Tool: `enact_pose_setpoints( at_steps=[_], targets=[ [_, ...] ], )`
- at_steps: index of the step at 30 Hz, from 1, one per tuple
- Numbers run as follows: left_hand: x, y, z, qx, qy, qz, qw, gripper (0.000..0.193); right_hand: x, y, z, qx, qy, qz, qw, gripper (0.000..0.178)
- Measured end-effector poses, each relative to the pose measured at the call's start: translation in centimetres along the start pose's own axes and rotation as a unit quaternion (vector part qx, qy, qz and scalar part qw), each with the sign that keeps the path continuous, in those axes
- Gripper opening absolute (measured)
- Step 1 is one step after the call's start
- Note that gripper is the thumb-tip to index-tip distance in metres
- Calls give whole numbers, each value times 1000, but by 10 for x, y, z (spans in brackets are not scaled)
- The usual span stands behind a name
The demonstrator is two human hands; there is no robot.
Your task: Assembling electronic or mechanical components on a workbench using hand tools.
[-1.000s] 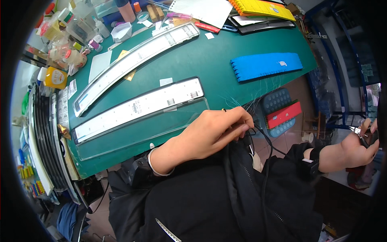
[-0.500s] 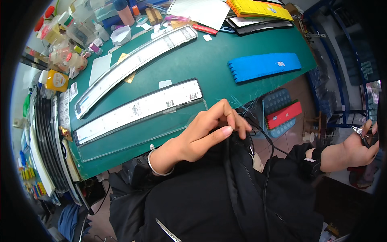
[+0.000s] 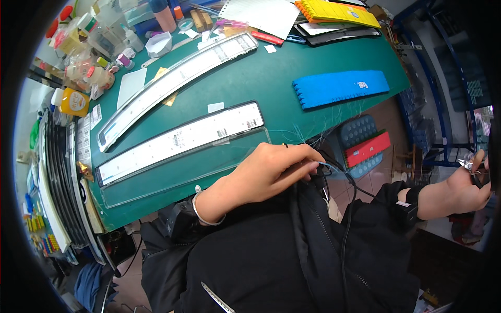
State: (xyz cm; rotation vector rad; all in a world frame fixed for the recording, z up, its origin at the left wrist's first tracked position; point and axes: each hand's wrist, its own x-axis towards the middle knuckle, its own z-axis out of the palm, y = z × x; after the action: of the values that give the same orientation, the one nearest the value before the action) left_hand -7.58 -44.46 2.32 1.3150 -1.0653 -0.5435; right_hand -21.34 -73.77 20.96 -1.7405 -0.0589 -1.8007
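My left hand (image 3: 271, 169) is closed in a pinch in front of my jacket, by the table's near edge. A thin blue line (image 3: 327, 165) shows at its fingertips and runs right toward dark cords. At the far right my right hand (image 3: 456, 192) is closed around a small silver-tipped hand tool (image 3: 465, 164), pliers or scissors; I cannot make out which. Fine loose strands (image 3: 315, 133) of blue line spread over the table edge, beneath a blue foam winding board (image 3: 342, 87) with a notched left end.
Two long clear cases with white strips, one near (image 3: 180, 143) and one far (image 3: 177, 86), lie on the green table (image 3: 250, 86). Bottles crowd the back left, including a yellow one (image 3: 73, 101). A red foam board (image 3: 368, 148) rests on a grey-blue stool (image 3: 357, 130) below the edge.
My left hand's raised fingers have come down and straightened into a pinch, and blue line now shows at the tips. My right hand with the tool has barely moved.
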Motion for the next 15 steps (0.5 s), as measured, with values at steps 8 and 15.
enact_pose_setpoints(
  at_steps=[8,15],
  targets=[
    [-1,30,2,51,66,123,989,7,-14,-11,22,8,-15,35,999,24],
    [-8,19,-10,-118,-19,150,981,26,-10,-9,23,42,45,57,996,19]
  ],
)
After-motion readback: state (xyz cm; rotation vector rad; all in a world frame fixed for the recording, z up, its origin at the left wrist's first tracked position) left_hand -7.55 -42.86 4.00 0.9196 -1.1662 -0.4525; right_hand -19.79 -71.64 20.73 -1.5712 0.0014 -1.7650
